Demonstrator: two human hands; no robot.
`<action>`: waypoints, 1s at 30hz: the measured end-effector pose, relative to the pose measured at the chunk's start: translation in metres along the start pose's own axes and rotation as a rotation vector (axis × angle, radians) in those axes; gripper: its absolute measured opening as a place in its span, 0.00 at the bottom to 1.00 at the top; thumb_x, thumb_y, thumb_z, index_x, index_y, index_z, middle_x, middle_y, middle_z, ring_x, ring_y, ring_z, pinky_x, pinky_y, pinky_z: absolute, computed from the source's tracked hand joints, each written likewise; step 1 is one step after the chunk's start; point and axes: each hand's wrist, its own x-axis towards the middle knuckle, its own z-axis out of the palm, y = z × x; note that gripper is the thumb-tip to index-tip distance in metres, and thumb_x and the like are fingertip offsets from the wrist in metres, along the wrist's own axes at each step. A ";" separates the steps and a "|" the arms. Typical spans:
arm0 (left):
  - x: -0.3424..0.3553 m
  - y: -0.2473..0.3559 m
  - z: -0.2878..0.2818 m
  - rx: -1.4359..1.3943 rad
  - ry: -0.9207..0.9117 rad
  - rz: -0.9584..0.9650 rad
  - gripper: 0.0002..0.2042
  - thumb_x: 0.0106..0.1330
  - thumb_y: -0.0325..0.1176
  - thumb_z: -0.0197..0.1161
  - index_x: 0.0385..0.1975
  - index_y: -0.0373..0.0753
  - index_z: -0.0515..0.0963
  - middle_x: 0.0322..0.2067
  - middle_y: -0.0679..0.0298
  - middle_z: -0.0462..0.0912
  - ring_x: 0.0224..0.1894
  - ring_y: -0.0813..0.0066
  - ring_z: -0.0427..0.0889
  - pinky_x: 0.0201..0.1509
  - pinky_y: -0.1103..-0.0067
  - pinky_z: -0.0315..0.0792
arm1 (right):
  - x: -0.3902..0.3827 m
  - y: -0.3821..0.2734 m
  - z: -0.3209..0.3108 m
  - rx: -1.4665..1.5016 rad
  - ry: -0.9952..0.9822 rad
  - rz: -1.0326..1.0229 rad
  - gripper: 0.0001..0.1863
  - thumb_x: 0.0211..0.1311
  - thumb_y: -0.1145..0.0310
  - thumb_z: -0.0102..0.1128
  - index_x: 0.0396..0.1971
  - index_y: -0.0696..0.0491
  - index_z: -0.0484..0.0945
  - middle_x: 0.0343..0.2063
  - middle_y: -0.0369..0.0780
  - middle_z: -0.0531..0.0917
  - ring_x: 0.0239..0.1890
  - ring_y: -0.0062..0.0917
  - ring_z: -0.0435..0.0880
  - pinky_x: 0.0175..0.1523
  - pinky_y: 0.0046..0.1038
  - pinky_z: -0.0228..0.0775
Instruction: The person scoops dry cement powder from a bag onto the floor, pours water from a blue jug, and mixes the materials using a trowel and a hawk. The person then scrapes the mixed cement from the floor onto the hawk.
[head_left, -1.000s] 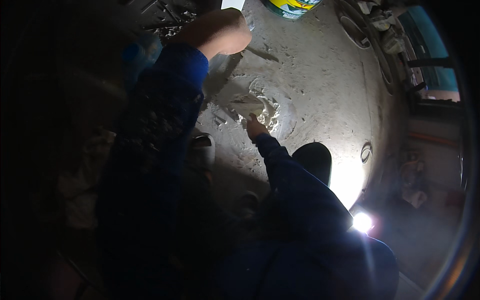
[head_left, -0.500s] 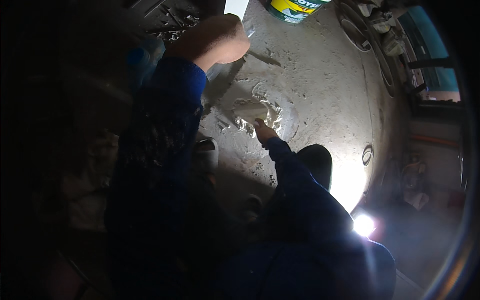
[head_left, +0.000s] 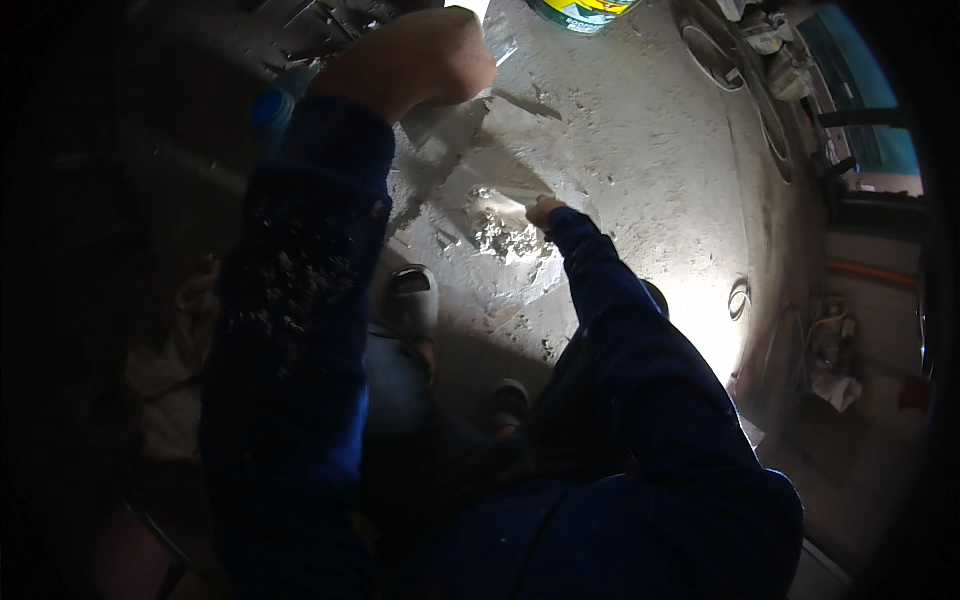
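At the upper left, my left hand (head_left: 430,60) is closed in a fist. A white flat thing (head_left: 468,6) shows just beyond it, and its lower part is hidden behind the hand. My right hand (head_left: 543,212), near the middle, is closed round what looks like a small trowel, its thin blade (head_left: 515,196) lying low over the floor. Beside the blade sits a lumpy heap of wet, pale grey plaster or cement mix (head_left: 503,235), with a smeared film of it around on the concrete.
A green and yellow bucket (head_left: 583,12) stands at the top. Left of my left forearm is a bottle with a blue cap (head_left: 272,107). My sandalled foot (head_left: 411,298) is close to the mix. A cable loop (head_left: 738,299) and hose coils (head_left: 712,58) lie to the right.
My right hand has swept the trowel right and slightly away, and the ringed mix is now gathered into a heap. My left hand has shifted slightly up in view.
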 end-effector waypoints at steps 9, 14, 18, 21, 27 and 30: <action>0.008 0.010 -0.028 -0.547 -0.222 -0.430 0.22 0.52 0.26 0.48 0.48 0.29 0.77 0.45 0.39 0.80 0.48 0.50 0.81 0.53 0.65 0.73 | 0.000 0.012 -0.062 0.127 -0.275 0.018 0.22 0.66 0.54 0.49 0.45 0.59 0.77 0.30 0.42 0.82 0.24 0.28 0.82 0.28 0.33 0.75; 0.001 0.016 -0.040 -0.478 -0.211 -0.385 0.23 0.52 0.27 0.49 0.49 0.27 0.76 0.45 0.37 0.79 0.51 0.48 0.80 0.57 0.66 0.71 | 0.023 -0.004 -0.052 0.004 -0.100 0.141 0.23 0.65 0.59 0.45 0.54 0.56 0.73 0.29 0.45 0.82 0.26 0.30 0.82 0.27 0.34 0.74; -0.003 0.017 -0.030 -0.680 -0.005 -0.561 0.22 0.53 0.27 0.49 0.48 0.27 0.76 0.43 0.37 0.80 0.49 0.47 0.81 0.56 0.66 0.72 | -0.003 0.002 -0.031 -0.083 -0.149 0.097 0.20 0.65 0.60 0.45 0.49 0.57 0.74 0.26 0.41 0.81 0.21 0.25 0.78 0.24 0.32 0.71; -0.004 0.017 -0.030 -0.677 0.002 -0.563 0.21 0.53 0.27 0.49 0.47 0.26 0.76 0.41 0.37 0.80 0.47 0.47 0.82 0.55 0.65 0.73 | -0.018 0.006 -0.047 -0.019 -0.183 0.023 0.21 0.67 0.53 0.45 0.38 0.56 0.77 0.23 0.40 0.80 0.19 0.25 0.77 0.25 0.32 0.72; -0.003 0.019 -0.034 -0.699 -0.190 -0.524 0.21 0.54 0.27 0.49 0.47 0.28 0.77 0.43 0.37 0.80 0.47 0.46 0.81 0.56 0.66 0.72 | 0.007 -0.023 -0.078 0.027 -0.148 0.089 0.19 0.63 0.64 0.49 0.47 0.60 0.78 0.39 0.47 0.84 0.32 0.33 0.86 0.36 0.38 0.80; -0.004 0.016 -0.021 -0.600 -0.011 -0.483 0.20 0.54 0.28 0.49 0.46 0.28 0.77 0.43 0.38 0.80 0.47 0.46 0.81 0.55 0.66 0.73 | 0.018 -0.046 -0.063 0.017 -0.067 0.035 0.19 0.59 0.68 0.49 0.47 0.61 0.78 0.39 0.49 0.84 0.33 0.35 0.87 0.37 0.39 0.79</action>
